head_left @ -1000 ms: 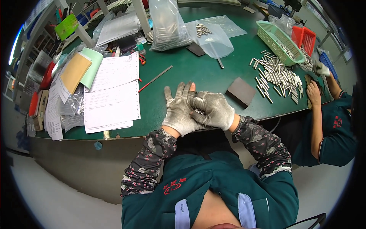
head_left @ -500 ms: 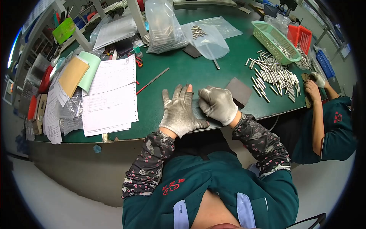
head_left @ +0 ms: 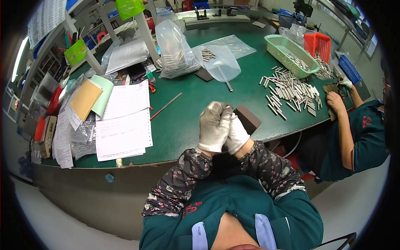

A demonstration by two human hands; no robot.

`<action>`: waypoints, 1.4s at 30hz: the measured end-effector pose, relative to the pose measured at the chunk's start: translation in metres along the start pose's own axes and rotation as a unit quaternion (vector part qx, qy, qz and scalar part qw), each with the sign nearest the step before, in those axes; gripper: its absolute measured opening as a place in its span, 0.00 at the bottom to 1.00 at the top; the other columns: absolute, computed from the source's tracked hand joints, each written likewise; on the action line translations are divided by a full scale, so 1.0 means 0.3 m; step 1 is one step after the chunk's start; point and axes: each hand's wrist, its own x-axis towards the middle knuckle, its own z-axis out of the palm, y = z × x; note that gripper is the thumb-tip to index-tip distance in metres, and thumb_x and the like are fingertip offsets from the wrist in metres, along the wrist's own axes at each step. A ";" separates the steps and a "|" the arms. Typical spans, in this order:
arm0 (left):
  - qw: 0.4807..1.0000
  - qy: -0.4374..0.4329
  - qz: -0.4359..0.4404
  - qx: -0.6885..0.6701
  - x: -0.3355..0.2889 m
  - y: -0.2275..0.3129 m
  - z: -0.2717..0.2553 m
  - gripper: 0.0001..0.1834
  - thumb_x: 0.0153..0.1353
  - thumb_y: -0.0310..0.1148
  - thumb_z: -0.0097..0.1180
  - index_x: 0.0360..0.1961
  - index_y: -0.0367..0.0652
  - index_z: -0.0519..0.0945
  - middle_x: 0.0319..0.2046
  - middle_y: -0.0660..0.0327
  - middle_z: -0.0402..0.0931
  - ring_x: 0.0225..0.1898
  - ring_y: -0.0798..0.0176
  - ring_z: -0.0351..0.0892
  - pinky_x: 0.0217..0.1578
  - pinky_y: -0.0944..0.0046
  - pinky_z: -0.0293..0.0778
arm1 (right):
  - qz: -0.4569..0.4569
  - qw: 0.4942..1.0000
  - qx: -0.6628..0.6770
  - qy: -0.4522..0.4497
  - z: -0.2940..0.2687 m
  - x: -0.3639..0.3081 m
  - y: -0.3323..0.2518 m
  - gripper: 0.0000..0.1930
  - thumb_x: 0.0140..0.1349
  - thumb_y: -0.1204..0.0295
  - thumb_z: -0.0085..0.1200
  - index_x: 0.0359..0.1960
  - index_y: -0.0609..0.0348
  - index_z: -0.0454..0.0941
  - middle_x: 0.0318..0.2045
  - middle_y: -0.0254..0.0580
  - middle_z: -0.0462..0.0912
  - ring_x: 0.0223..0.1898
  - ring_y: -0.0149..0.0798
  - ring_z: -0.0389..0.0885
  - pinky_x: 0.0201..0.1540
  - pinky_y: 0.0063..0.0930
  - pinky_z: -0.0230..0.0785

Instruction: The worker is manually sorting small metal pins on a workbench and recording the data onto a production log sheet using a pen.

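Note:
My two hands, both in grey-white gloves, are pressed together over the near edge of the green table. My left hand (head_left: 213, 129) is closed with its fingers curled against the right. Partly behind it, my right hand (head_left: 238, 135) is closed too. Whatever lies between them is hidden by the gloves. A dark brown block (head_left: 249, 118) is just beyond my right hand; I cannot tell if they touch. To the left lies a thin file (head_left: 168, 105) with a red end. A loose pile of short metal pins (head_left: 291, 91) spreads out on the right.
Papers (head_left: 124, 125) cover the table's left. Behind stand a bag of pins (head_left: 173, 50) and a clear bag (head_left: 221, 68). At right are a green basket (head_left: 287, 58), a red basket (head_left: 316, 45) and another person's hand (head_left: 336, 101).
My left hand, spread flat on the table before, has lifted and closed against my right hand. The view has shifted, so the table's things sit slightly further left.

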 end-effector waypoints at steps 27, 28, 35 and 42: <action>0.954 -0.047 -0.231 -0.186 0.006 -0.116 -0.012 0.12 0.66 0.35 0.46 0.36 0.38 0.77 0.36 0.62 0.77 0.39 0.66 0.74 0.45 0.68 0.68 | 0.174 0.979 0.107 -0.024 -0.037 -0.020 -0.100 0.12 0.64 0.61 0.40 0.32 0.51 0.74 0.23 0.32 0.76 0.18 0.30 0.72 0.16 0.20 0.63; 0.965 -0.062 -0.214 -0.136 0.016 -0.114 -0.017 0.10 0.65 0.34 0.47 0.38 0.38 0.77 0.37 0.61 0.76 0.41 0.66 0.74 0.46 0.67 0.68 | 0.125 0.991 0.016 0.038 0.021 -0.049 -0.137 0.12 0.63 0.58 0.44 0.31 0.50 0.74 0.21 0.31 0.74 0.15 0.27 0.67 0.12 0.17 0.55; 0.939 -0.293 -0.078 0.162 0.081 -0.065 0.056 0.44 0.44 0.39 0.66 0.63 0.40 0.61 0.60 0.52 0.64 0.60 0.47 0.64 0.58 0.55 0.65 | -0.078 0.990 -0.078 0.086 0.044 -0.084 -0.376 0.09 0.63 0.62 0.48 0.33 0.52 0.73 0.20 0.29 0.73 0.15 0.26 0.69 0.17 0.17 0.62; 0.887 -0.409 0.042 0.212 0.114 -0.082 0.150 0.50 0.40 0.47 0.67 0.65 0.41 0.59 0.64 0.54 0.58 0.66 0.49 0.54 0.62 0.52 0.56 | -0.415 0.668 -0.604 0.128 -0.068 -0.041 -0.448 0.07 0.61 0.72 0.52 0.37 0.63 0.77 0.26 0.35 0.79 0.24 0.25 0.75 0.25 0.21 0.70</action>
